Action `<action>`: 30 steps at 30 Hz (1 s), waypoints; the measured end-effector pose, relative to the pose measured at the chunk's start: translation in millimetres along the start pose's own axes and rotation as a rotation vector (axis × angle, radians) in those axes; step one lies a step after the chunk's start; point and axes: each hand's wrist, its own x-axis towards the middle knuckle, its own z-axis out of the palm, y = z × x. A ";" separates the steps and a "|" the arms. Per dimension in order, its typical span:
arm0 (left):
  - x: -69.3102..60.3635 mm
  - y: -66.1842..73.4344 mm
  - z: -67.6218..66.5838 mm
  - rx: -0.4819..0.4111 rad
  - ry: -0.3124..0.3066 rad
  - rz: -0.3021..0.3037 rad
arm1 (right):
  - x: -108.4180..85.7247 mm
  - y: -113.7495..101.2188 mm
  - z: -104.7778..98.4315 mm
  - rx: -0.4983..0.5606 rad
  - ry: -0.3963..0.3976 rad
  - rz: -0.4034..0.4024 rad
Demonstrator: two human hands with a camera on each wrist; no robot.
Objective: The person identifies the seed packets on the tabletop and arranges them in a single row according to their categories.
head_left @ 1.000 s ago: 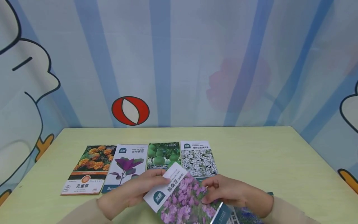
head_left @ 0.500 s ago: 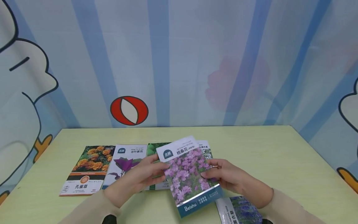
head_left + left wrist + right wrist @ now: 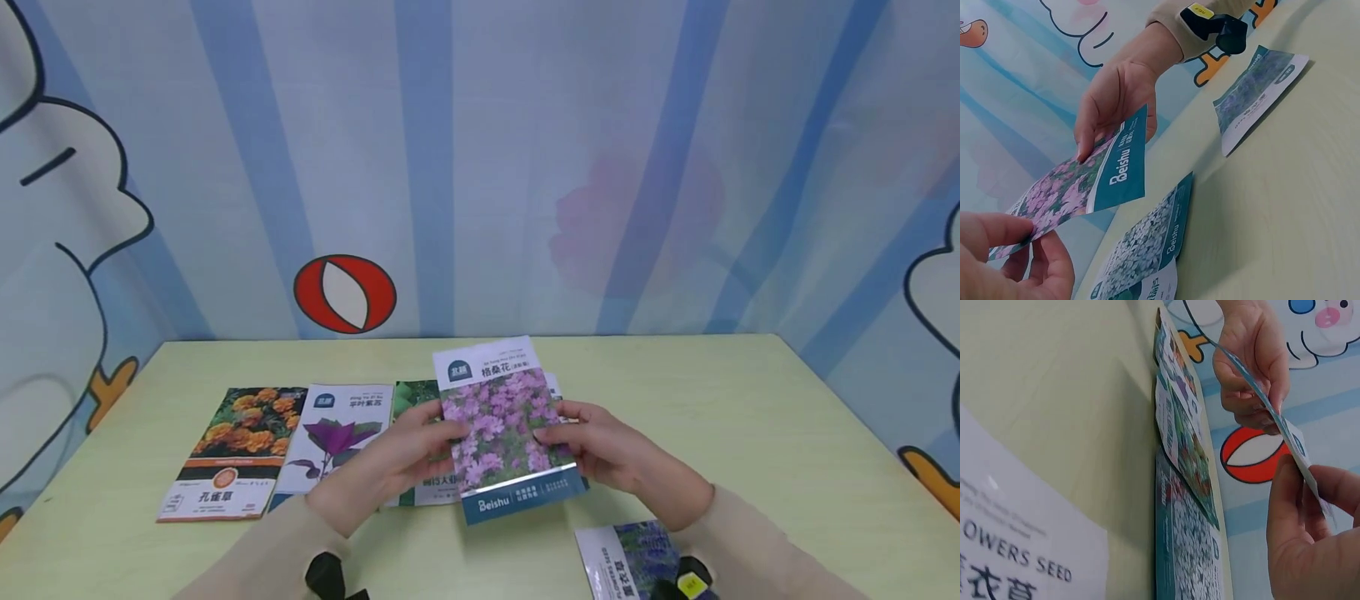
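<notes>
A seed packet with pink flowers (image 3: 506,421) is held up above the table, its printed front facing me and its white top end away. My left hand (image 3: 401,454) pinches its left edge, thumb on the front and fingers behind. On the opposite edge my right hand (image 3: 622,450) pinches it the same way. The left wrist view shows the pink flower packet (image 3: 1119,172) clear of the table, tilted. Behind it lie the green gourd packet (image 3: 412,396), partly covered, and the white flower packet (image 3: 1141,244), nearly all hidden in the head view.
An orange marigold packet (image 3: 240,450) and a purple-leaf packet (image 3: 333,429) lie at the left of the row. A lavender packet (image 3: 622,558) lies turned sideways near the front, partly under the right wrist. A printed curtain (image 3: 495,167) stands behind the pale table (image 3: 750,433).
Both hands have lifted the pink flower packet away from the front and turned it nearly upright in view. It now covers most of the white flower packet. The lavender packet has come into fuller view.
</notes>
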 end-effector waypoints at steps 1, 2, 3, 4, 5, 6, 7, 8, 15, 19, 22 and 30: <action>1.2 0.4 -0.3 -0.002 0.005 -0.003 | 1.5 -0.5 -1.9 -0.007 -0.010 0.000; 2.0 0.7 -0.6 -0.003 0.006 -0.002 | 2.7 -1.1 -4.3 -0.019 -0.013 0.002; 3.3 0.8 -0.9 -0.006 0.009 -0.004 | 3.6 -1.9 -7.0 -0.035 -0.017 0.001; 4.4 0.8 -1.1 -0.011 0.010 -0.005 | 4.3 -3.0 -9.9 -0.050 -0.019 0.000; 5.5 0.8 -1.1 -0.020 0.012 -0.006 | 4.7 -4.3 -12.9 -0.065 -0.018 -0.002; 6.7 0.8 -0.9 -0.030 0.012 -0.005 | 4.9 -5.7 -15.8 -0.083 -0.011 -0.004; 7.9 0.7 -0.4 -0.031 0.010 -0.002 | 4.7 -7.2 -19.0 -0.094 -0.004 -0.005; 8.8 0.6 0.4 -0.038 0.007 0.001 | 4.6 -8.4 -22.1 -0.106 0.004 -0.008; 17.1 2.7 12.8 -0.101 -0.002 0.011 | 3.5 -12.6 -40.8 -0.120 0.031 -0.019; 23.3 3.8 20.1 -0.128 -0.003 0.017 | 3.5 -14.0 -50.7 -0.119 0.040 -0.019; 28.3 1.8 24.3 -0.134 -0.004 0.023 | 2.7 -15.4 -58.1 -0.125 0.050 -0.020; 40.5 -6.4 37.0 -0.157 -0.012 0.026 | -2.6 -15.6 -79.0 -0.134 0.055 -0.033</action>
